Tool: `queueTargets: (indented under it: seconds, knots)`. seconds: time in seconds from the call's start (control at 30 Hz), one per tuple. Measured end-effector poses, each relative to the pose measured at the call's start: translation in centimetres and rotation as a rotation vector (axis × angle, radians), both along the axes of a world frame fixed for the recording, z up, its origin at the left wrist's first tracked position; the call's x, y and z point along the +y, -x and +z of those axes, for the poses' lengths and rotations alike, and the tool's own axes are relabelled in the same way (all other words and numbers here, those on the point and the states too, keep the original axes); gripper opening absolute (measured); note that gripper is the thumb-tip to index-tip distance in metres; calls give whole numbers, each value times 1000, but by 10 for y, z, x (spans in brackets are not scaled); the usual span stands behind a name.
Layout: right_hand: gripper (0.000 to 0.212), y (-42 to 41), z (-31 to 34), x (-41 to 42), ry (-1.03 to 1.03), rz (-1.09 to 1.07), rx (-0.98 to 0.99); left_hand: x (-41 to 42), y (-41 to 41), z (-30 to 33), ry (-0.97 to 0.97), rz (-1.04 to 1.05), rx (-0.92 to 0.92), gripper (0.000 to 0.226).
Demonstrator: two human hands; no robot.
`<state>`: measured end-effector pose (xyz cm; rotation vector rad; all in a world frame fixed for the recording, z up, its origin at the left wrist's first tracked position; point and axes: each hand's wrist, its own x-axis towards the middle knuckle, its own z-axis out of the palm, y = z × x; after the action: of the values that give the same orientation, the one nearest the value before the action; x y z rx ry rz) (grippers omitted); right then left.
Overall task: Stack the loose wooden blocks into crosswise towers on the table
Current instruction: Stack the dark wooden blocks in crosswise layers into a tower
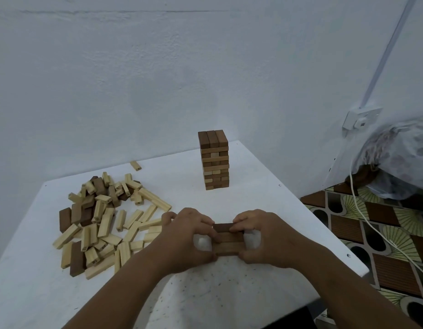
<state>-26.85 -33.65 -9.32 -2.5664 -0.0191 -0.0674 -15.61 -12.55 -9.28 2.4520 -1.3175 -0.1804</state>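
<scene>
Three dark brown blocks (229, 239) lie side by side on the white table (253, 181) in front of me. My left hand (189, 236) presses against their left ends and my right hand (260, 236) against their right ends, fingers curled over them. A finished crosswise tower (214, 160) of mixed brown and pale blocks stands upright at the back of the table. A pile of loose blocks (103, 219), mostly pale with a few dark ones, is spread over the left side. One pale block (136, 165) lies alone near the far edge.
The table stands against a pale wall. Its right edge drops to a patterned floor (381, 224), where a white cable (365, 217) runs from a wall socket (361, 118). A bulky plastic-wrapped bundle (400, 157) sits at the right.
</scene>
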Motion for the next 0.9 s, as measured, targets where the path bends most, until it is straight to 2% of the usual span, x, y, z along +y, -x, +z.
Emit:
queueTargets:
  seconds: [0.53, 0.77, 0.9]
  knots:
    - [53, 2, -3, -7, -20, -30, 18, -1, -1, -3, 45, -13, 27, 30]
    - [51, 2, -6, -5, -45, -34, -30, 1, -5, -2, 47, -35, 57, 32]
    - [48, 2, 1, -5, -96, -56, -140, 1, -6, 8, 136, 9, 85, 26]
